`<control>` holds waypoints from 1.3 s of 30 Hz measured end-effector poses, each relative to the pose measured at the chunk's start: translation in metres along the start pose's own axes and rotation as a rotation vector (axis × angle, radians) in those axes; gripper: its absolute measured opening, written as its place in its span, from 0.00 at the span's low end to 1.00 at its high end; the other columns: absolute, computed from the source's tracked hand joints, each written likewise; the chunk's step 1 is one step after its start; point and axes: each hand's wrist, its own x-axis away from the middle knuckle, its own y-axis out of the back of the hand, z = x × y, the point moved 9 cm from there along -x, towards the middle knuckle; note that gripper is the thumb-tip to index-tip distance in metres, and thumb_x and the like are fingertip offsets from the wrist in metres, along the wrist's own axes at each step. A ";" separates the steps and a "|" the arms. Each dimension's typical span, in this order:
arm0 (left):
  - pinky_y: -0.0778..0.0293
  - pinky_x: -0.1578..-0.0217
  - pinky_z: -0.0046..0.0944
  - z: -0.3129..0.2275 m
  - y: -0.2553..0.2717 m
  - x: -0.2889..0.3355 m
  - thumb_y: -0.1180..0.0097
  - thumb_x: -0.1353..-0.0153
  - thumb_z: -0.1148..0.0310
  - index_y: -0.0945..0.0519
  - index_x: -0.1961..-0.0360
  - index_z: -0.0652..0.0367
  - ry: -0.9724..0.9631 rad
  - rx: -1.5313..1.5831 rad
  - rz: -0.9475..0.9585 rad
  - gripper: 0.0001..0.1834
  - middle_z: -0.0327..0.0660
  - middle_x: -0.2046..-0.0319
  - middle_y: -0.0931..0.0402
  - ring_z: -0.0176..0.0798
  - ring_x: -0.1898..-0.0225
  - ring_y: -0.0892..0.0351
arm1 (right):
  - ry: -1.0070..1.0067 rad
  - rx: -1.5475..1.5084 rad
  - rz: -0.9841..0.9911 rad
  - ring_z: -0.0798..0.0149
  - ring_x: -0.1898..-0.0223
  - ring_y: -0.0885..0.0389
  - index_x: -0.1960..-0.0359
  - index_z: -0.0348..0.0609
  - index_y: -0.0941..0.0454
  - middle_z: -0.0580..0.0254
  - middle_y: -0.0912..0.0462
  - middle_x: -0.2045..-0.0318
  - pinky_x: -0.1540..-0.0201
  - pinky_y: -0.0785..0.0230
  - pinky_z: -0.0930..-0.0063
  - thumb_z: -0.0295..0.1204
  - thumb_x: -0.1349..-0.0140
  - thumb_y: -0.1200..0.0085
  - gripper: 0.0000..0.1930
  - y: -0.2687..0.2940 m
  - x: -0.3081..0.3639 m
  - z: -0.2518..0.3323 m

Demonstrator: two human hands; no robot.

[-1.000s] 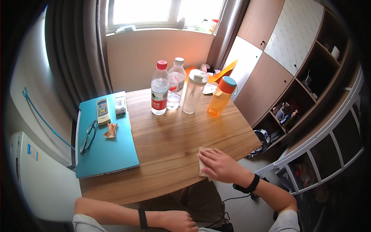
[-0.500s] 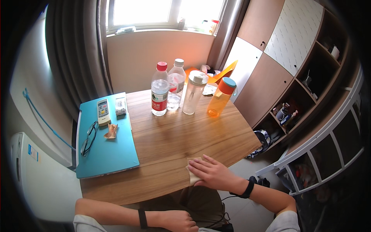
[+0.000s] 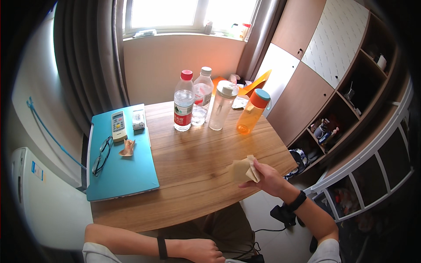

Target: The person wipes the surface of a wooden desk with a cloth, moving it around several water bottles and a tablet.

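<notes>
Head view, near to far. Left hand [image 3: 202, 250] lies low by my lap, below the table edge, fingers curled loosely into a fist with nothing in them that I can see. Right hand [image 3: 268, 177] is raised just above the near right part of the light wooden table [image 3: 193, 162], thumb and fingers pinched on a small folded beige cloth [image 3: 244, 169]. Cloth is off the surface, held at its right edge; the free part hangs out to my left.

Orientation: long axis of the cloth runs roughly left to right across the view, slightly tilted, loose folded corner pointing up and away from me, flat face turned toward the tabletop.

Risks, as judgement: grip is only on one edge, so the fold could open or the cloth slip out and drop to the table or past its near edge. A wide sweep away from me would meet the orange plastic bottle with blue cap [image 3: 251, 111], then the tall clear tumbler with white lid [image 3: 221, 106]; both are slim, upright and look easy to tip. Behind them stand the clear water bottle with red cap [image 3: 183, 101] and the clear bottle with white cap [image 3: 201, 98].

Far left: teal closed laptop [image 3: 123, 166] carrying black-framed glasses [image 3: 101, 155], a white remote control [image 3: 118, 126] and a crumpled tan paper scrap [image 3: 128, 148], well apart from my right hand
</notes>
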 end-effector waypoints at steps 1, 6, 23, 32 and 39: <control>0.25 0.77 0.44 0.000 0.000 0.000 0.41 0.40 0.62 0.27 0.77 0.55 0.001 0.005 0.007 0.12 0.40 0.83 0.25 0.45 0.80 0.20 | 0.070 0.084 0.035 0.62 0.45 0.21 0.39 0.29 0.30 0.53 0.23 0.45 0.35 0.25 0.61 0.44 0.17 0.70 0.27 0.005 -0.005 0.003; 0.24 0.76 0.44 -0.001 -0.003 -0.001 0.42 0.41 0.63 0.26 0.78 0.56 0.005 0.009 0.026 0.12 0.41 0.83 0.25 0.45 0.79 0.20 | 0.358 0.897 0.084 0.53 0.38 0.24 0.35 0.32 0.32 0.45 0.24 0.41 0.33 0.30 0.60 0.46 0.19 0.63 0.27 -0.007 -0.006 0.016; 0.24 0.76 0.44 -0.001 0.007 -0.002 0.42 0.42 0.65 0.26 0.79 0.56 0.017 0.016 -0.010 0.11 0.42 0.83 0.25 0.46 0.80 0.20 | 0.656 1.911 0.022 0.42 0.24 0.43 0.27 0.38 0.37 0.38 0.38 0.27 0.23 0.54 0.46 0.52 0.23 0.59 0.34 0.006 -0.014 -0.016; 0.25 0.77 0.45 0.004 0.002 -0.003 0.41 0.39 0.64 0.26 0.79 0.56 0.019 0.017 -0.009 0.14 0.41 0.84 0.26 0.46 0.80 0.21 | 0.777 1.841 0.143 0.41 0.26 0.38 0.28 0.38 0.35 0.39 0.35 0.28 0.24 0.52 0.46 0.50 0.25 0.53 0.33 -0.039 0.005 -0.041; 0.25 0.77 0.45 0.003 0.007 -0.003 0.41 0.38 0.63 0.26 0.79 0.55 0.030 0.000 -0.017 0.14 0.41 0.84 0.25 0.46 0.80 0.21 | 0.878 1.808 0.298 0.46 0.26 0.36 0.28 0.43 0.35 0.46 0.31 0.29 0.24 0.51 0.43 0.50 0.24 0.55 0.31 -0.069 0.023 -0.055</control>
